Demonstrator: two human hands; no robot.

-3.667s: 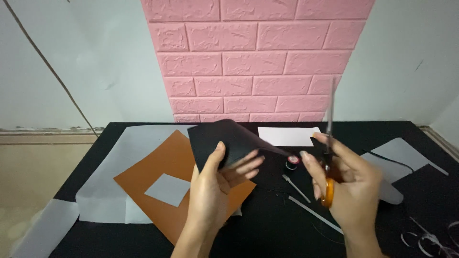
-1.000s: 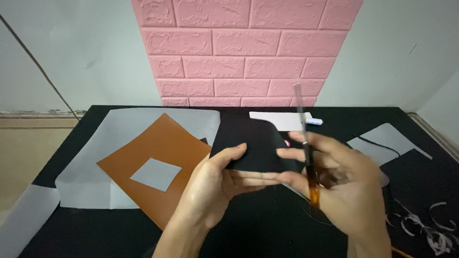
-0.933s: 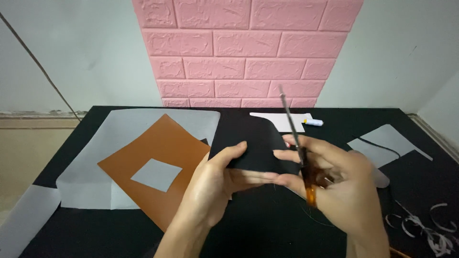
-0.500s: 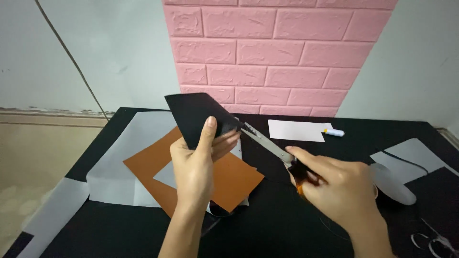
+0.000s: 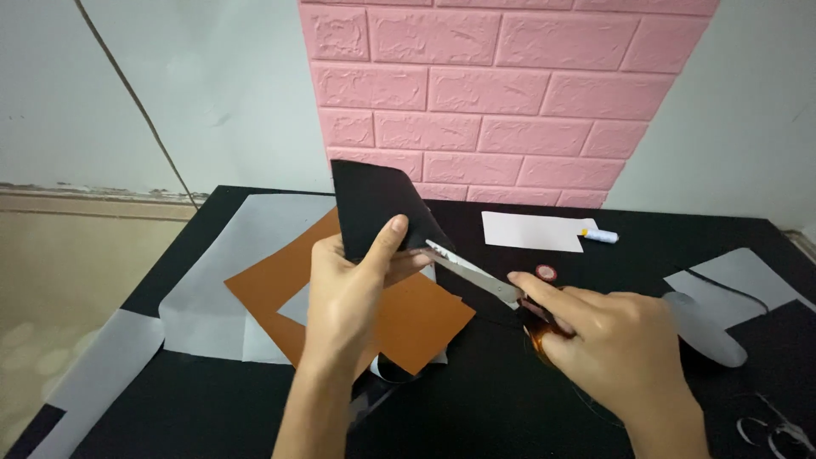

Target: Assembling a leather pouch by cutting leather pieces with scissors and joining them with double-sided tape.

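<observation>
My left hand pinches a black sheet of paper and holds it upright above the table. My right hand grips orange-handled scissors, whose silver blades point left and meet the lower right edge of the black sheet, beside my left thumb. Under both hands lies an orange paper sheet with a square hole, on top of a pale grey sheet.
The table has a black mat. A white paper rectangle and a glue stick lie at the back. A small tape roll sits mid-table. Grey paper offcuts lie right; a grey strip hangs off the left edge.
The black sheet has been raised and turned upright in my left hand. The scissors swung from pointing up to pointing left, blades now at the sheet's edge.
</observation>
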